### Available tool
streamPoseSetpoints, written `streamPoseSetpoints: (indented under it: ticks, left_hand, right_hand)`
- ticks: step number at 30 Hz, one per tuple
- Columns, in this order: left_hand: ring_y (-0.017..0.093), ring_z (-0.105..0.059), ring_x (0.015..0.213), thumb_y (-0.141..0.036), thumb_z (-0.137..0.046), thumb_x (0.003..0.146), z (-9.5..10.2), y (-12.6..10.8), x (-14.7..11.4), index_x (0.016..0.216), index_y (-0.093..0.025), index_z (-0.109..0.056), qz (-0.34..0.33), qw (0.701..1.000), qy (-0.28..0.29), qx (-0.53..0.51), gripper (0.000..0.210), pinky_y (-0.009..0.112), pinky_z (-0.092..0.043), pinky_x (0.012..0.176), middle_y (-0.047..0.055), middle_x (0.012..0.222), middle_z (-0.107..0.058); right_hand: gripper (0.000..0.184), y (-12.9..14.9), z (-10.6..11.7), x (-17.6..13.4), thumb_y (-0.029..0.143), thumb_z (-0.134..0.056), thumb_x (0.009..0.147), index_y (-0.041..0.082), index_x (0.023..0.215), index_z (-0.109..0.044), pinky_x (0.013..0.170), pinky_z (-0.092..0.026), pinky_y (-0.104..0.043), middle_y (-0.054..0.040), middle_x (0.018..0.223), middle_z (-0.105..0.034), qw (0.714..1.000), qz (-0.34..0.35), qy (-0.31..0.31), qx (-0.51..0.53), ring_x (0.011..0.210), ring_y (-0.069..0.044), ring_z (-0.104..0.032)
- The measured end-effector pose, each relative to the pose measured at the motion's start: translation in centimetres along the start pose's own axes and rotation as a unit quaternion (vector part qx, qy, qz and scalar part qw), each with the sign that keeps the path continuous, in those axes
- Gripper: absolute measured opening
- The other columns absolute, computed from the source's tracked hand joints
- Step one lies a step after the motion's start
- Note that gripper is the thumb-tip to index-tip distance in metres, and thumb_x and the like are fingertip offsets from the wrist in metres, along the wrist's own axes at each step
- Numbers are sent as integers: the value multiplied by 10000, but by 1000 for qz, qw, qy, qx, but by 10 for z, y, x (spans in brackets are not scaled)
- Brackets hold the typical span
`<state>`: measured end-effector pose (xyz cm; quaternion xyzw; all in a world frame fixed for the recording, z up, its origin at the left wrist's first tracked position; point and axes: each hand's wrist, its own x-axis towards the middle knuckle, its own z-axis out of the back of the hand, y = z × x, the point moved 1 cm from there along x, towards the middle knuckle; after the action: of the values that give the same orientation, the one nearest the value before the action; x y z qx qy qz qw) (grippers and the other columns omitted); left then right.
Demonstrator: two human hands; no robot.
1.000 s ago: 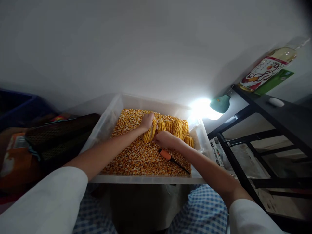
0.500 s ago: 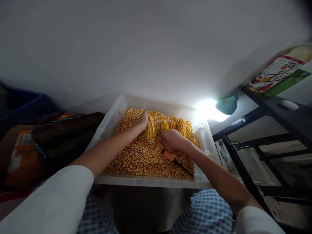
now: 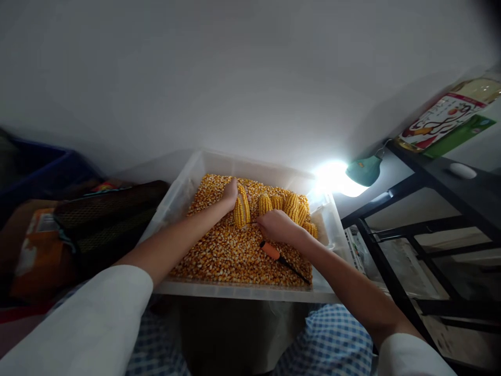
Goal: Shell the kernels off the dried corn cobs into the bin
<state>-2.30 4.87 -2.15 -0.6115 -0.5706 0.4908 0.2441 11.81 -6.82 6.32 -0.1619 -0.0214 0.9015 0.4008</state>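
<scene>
My left hand (image 3: 230, 192) is closed around the upper part of a yellow corn cob (image 3: 241, 211), which has a pale bare strip running down its length. From my closed right hand (image 3: 277, 225) a thin dark-shafted tool (image 3: 252, 222) points left, its tip at the lower end of the cob. Its handle is hidden inside the fist. Loose corn kernels (image 3: 223, 256) lie deep beneath both hands. An orange and black handled tool (image 3: 270, 249) with a long dark shaft rests on them, just below my right hand.
Several whole cobs (image 3: 291, 205) lie at the right of the translucent plastic bin (image 3: 183, 288). A lit lamp (image 3: 364, 170) hangs from a black rack (image 3: 378, 256) holding a bottle (image 3: 442, 117). Left of the bin are a dark mesh bag (image 3: 105, 224) and a blue crate (image 3: 43, 164).
Both hands keep their grips, and the cob stays almost in place. The tool shaft and my right hand have shifted only slightly, along with a small camera movement.
</scene>
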Motion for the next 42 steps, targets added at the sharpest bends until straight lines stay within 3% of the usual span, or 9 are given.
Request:
streamPoseSetpoints:
  ticks: [3,7,32,37,42]
  left_hand:
    - [172,-553,442,-494,-336,746,-1,-1,-2,613,-183,-445,34,999,2,7,356,281,-446,491,-6,382,-447]
    - [164,-543,419,-449,-346,742,0,-1,-1,610,-181,-437,29,999,-6,12,311,277,-444,478,-11,382,-448]
    - [178,-538,407,-393,-319,741,-3,-6,-10,604,-181,-446,55,998,10,11,282,293,-444,468,-1,356,-434]
    - [185,-536,411,-382,-330,740,-2,-3,-7,595,-186,-454,31,999,9,16,273,291,-435,460,-1,353,-427]
    - [165,-511,393,-330,-318,761,-5,0,-6,564,-190,-436,-22,998,13,50,269,272,-408,447,-16,350,-411]
  right_hand:
    - [239,10,-3,0,198,-384,812,127,846,-610,628,-415,-281,-122,764,-640,1000,4,0,-11,741,-208,-595]
    - [210,20,-6,0,108,-403,765,110,845,-598,567,-418,-264,-122,719,-638,1000,11,-23,-18,707,-203,-601]
    - [196,24,-2,-2,103,-442,750,87,858,-605,601,-435,-251,-147,747,-645,1000,1,-13,-22,729,-193,-610]
    - [192,36,-12,3,78,-438,740,76,837,-603,572,-436,-253,-165,757,-640,999,4,-10,-34,704,-187,-608]
    - [191,23,-13,9,126,-450,747,112,839,-616,599,-436,-264,-129,752,-647,1000,-4,6,-19,734,-203,-606]
